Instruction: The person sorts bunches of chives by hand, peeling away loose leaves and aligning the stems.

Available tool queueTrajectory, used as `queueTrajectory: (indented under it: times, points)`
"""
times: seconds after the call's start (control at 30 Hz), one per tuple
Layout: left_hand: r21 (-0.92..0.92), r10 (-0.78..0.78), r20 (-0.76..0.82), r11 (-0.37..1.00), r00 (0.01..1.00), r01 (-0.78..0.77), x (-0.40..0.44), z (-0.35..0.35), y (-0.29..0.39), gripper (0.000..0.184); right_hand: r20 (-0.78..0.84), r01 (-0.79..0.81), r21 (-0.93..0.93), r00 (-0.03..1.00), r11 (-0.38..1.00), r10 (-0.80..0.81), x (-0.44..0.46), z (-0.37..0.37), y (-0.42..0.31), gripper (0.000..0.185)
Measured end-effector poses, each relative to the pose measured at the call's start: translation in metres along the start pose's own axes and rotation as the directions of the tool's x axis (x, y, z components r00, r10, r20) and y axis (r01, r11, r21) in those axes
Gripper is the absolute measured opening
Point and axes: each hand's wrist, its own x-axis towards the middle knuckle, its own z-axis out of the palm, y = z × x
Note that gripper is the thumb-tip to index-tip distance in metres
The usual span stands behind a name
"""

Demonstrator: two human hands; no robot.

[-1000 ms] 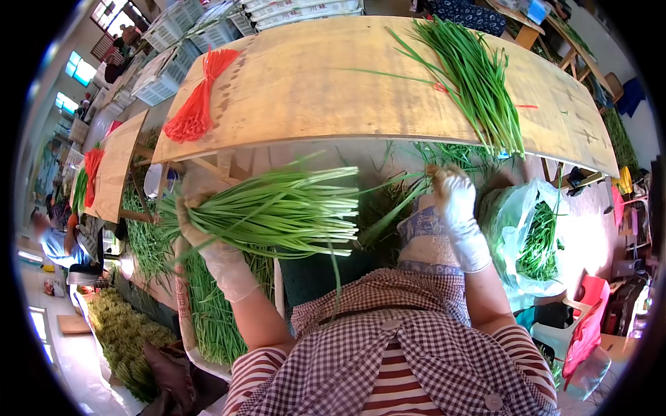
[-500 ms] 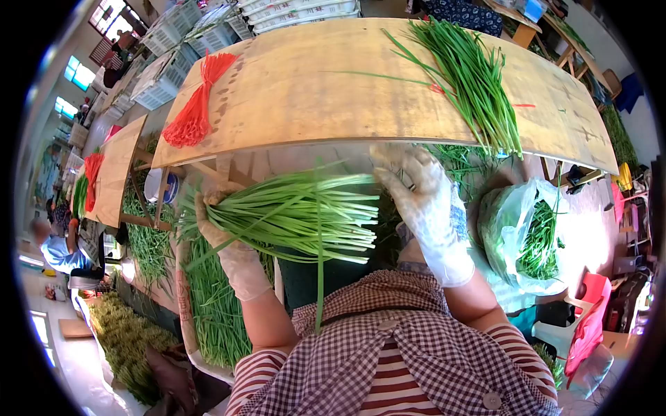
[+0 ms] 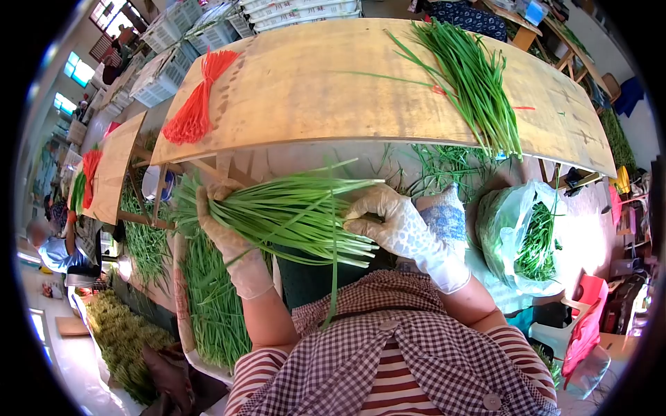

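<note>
A bunch of long green stalks point(image 3: 284, 211) lies sideways in front of my body, with its pale cut ends to the right. My gloved left hand point(image 3: 225, 225) is wrapped round the leafy left part of the bunch. At the pale ends, my gloved right hand point(image 3: 399, 225) has its thumb and fingers on some stalks; its fingertips are partly hidden among them. One long leaf hangs down from the bunch over my apron. Beyond my hands is a wooden table point(image 3: 312, 83), bearing red ties point(image 3: 198, 107) at the left and another green bunch point(image 3: 475, 83) at the right.
Below my left arm is a container of green stalks point(image 3: 215, 305). A plastic bag of greens point(image 3: 534, 239) stands at the right, near a red chair point(image 3: 590, 312). White crates point(image 3: 163, 83) are stacked at the back left. A seated person point(image 3: 55, 249) is at the far left.
My right hand first came up from the right with nothing visible in it, then moved down and left onto the pale stalk ends. My left hand, still round the bunch, has shifted slightly right.
</note>
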Motion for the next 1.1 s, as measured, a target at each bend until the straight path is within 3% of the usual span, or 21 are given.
queueTrajectory:
  times: [0.07,0.13,0.17,0.2,0.23,0.27,0.37,0.4,0.43,0.47,0.53,0.57,0.67,0.7,0.73,0.8,0.83,0.93,0.97,1.07,1.1]
  points:
    - [0.049,0.028,-0.012,0.998,1.0,-0.027,0.002,-0.003,0.004,0.023,-0.016,0.196,-0.235,0.979,0.952,-0.205,-0.005,-0.006,0.008,0.016]
    - [0.104,0.041,-0.05,0.994,0.998,-0.036,0.001,-0.002,0.008,0.024,-0.078,0.233,-0.422,0.953,0.876,-0.291,-0.022,-0.02,0.042,0.015]
    - [0.136,0.042,-0.084,0.99,0.996,-0.03,-0.003,0.003,0.012,0.025,-0.125,0.008,-0.561,0.988,0.828,-0.095,-0.029,-0.034,0.05,0.015]
    - [0.168,0.043,-0.119,0.985,0.992,-0.022,-0.006,0.005,0.015,0.026,-0.251,-0.363,-0.644,0.932,0.673,0.263,-0.034,-0.045,0.08,0.016]
    - [0.201,0.087,-0.206,0.979,0.975,-0.045,0.004,-0.007,0.025,0.029,-0.275,-0.423,-0.789,0.891,0.446,0.361,-0.032,-0.061,0.097,0.022]
    - [0.145,-0.011,-0.155,0.989,0.988,0.034,0.003,-0.008,0.026,0.029,-0.306,-0.391,-0.86,0.91,0.328,0.28,-0.039,-0.072,0.099,0.022]
    - [0.047,-0.188,-0.077,0.98,0.979,0.192,0.008,-0.018,0.028,0.03,-0.376,-0.28,-0.41,0.919,0.868,0.118,-0.022,-0.068,0.057,0.024]
    - [0.138,-0.133,-0.102,0.98,0.986,0.146,0.013,-0.033,0.028,0.029,-0.37,-0.208,-0.17,0.92,0.963,0.133,-0.011,-0.06,0.031,0.025]
    - [0.227,-0.076,-0.116,0.969,0.99,0.1,0.02,-0.047,0.026,0.028,-0.313,-0.031,-0.135,0.95,0.99,-0.013,-0.002,-0.054,0.02,0.024]
    - [0.215,-0.097,-0.113,0.969,0.989,0.12,0.019,-0.042,0.023,0.028,-0.261,0.149,-0.091,0.951,0.985,-0.168,0.006,-0.05,0.011,0.024]
    - [0.193,-0.14,-0.106,0.968,0.984,0.158,0.017,-0.033,0.016,0.029,-0.186,0.114,-0.326,0.965,0.938,-0.182,0.015,-0.045,-0.007,0.023]
    - [0.209,-0.144,-0.09,0.965,0.986,0.16,0.022,-0.04,0.019,0.029,-0.201,0.012,-0.17,0.978,0.985,-0.047,0.017,-0.039,0.001,0.031]
    - [0.366,-0.05,-0.129,0.926,0.99,0.095,-0.001,-0.005,0.006,0.027,-0.192,-0.036,-0.332,0.981,0.943,-0.03,0.035,-0.042,-0.001,0.043]
    - [0.351,-0.059,-0.117,0.931,0.991,0.097,-0.004,0.002,0.002,0.026,-0.096,0.179,-0.287,0.972,0.941,-0.214,0.042,-0.041,0.003,0.053]
    - [0.336,-0.067,-0.106,0.937,0.992,0.1,-0.008,0.008,-0.002,0.024,0.162,-0.108,0.231,0.984,0.967,0.072,0.043,-0.04,-0.008,0.045]
    - [0.132,-0.182,0.008,0.975,0.983,0.179,-0.001,0.007,-0.004,0.024,0.417,-0.169,0.234,0.907,0.957,0.058,0.043,-0.035,0.005,0.035]
    - [-0.087,-0.298,0.08,0.949,0.951,0.304,0.003,0.005,0.0,0.023,0.417,-0.294,0.418,0.903,0.86,0.106,0.036,-0.033,0.004,0.026]
    - [0.061,-0.224,0.094,0.974,0.97,0.219,0.011,-0.003,0.017,0.022,0.298,-0.327,0.537,0.936,0.778,0.189,0.024,-0.043,0.015,0.023]
    - [0.083,-0.158,0.034,0.985,0.987,0.154,0.008,-0.003,0.018,0.022,0.243,-0.244,0.517,0.961,0.821,0.133,0.019,-0.049,0.023,0.024]
    - [0.149,-0.141,0.055,0.98,0.989,0.131,0.011,-0.008,0.034,0.021,0.169,-0.312,0.615,0.949,0.724,0.265,-0.011,-0.065,0.075,0.027]
    - [0.145,-0.086,0.031,0.986,0.996,0.081,0.012,-0.011,0.037,0.022,0.122,-0.42,0.486,0.901,0.766,0.416,-0.026,-0.071,0.118,0.024]
